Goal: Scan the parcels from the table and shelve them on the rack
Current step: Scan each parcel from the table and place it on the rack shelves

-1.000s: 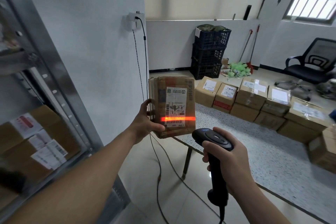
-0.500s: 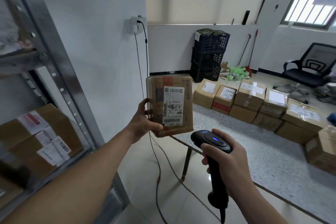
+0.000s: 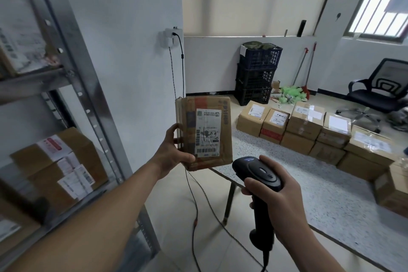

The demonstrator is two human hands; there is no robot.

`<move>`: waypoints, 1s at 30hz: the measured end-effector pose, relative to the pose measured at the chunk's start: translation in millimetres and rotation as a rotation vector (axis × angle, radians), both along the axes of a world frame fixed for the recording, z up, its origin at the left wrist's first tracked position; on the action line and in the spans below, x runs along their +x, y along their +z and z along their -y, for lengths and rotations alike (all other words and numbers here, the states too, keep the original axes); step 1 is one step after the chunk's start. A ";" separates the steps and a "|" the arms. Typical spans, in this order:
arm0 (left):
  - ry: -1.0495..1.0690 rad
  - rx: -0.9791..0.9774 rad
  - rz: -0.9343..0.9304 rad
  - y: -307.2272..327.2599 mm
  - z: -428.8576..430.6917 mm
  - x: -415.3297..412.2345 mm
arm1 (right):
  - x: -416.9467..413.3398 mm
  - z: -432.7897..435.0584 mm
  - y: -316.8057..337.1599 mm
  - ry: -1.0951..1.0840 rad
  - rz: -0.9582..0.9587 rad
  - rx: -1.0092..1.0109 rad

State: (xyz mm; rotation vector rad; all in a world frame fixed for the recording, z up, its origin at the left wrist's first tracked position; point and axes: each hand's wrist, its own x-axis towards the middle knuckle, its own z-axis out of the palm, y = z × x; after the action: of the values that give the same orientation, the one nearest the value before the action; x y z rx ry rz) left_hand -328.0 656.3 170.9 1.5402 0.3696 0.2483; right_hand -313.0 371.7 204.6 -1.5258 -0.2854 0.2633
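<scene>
Head view: a person holds a parcel upright in front of a handheld scanner.
The left hand [image 3: 174, 157] grips the flat brown cardboard parcel [image 3: 205, 133] at its lower left edge, thumb across the front and fingers behind it. The white shipping label [image 3: 208, 126] faces the person, barcode at the bottom. The right hand [image 3: 280, 201] is wrapped around the grip of the black pistol-type barcode scanner [image 3: 258, 174], whose head sits just below and right of the parcel without touching it. The parcel is held in the air above the near corner of the grey speckled desk [image 3: 298, 183], which carries rows of brown labelled cartons [image 3: 304, 123]. A grey metal rack [image 3: 72, 62] stands to the left, with brown labelled boxes [image 3: 57, 168] on its shelf.
</scene>
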 end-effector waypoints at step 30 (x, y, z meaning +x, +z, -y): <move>0.782 0.087 -0.224 0.0 52.5 -299.3 | -90.4 -54.5 8.6 0.710 0.030 0.028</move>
State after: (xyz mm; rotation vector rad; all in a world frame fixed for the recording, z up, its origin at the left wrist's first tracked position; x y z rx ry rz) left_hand -627.3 603.8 170.9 1.4489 1.1500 0.7068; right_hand -403.4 426.2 213.2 -1.3544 -0.8505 0.7895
